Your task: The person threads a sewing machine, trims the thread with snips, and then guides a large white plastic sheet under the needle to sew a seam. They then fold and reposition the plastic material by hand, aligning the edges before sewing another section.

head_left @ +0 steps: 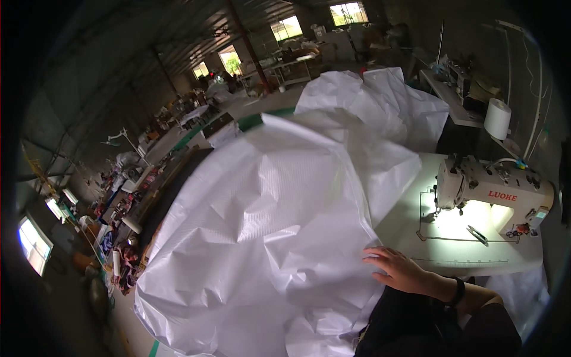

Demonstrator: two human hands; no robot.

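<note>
One white sheet (256, 208) spreads across the middle, left of one sewing machine (499, 189), and the person's right hand (403, 272) rests on the sheet's right edge, open with fingers loosely spread. The left hand is out of view, so its state cannot be told. One pair of snips (477, 234) lies on the table (428, 247) beside the sewing machine; one thread cone (498, 119) stands behind.

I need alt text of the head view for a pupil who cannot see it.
A person's right hand lies at the edge of a large, crumpled white sheet. A sewing machine stands on a pale table to the right; bright windows show in the dim background.
</note>
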